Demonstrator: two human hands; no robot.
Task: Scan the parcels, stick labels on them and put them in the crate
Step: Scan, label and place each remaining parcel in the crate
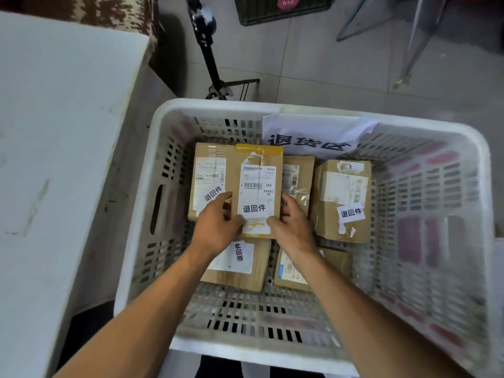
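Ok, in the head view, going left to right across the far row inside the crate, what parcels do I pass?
Parcel against the left wall → yellow-taped parcel held by the left hand and right hand → narrow parcel → right-hand parcel.

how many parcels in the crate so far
6 in the crate: held parcel, back-left, one behind it, right, front-left, front-right. More may be hidden.
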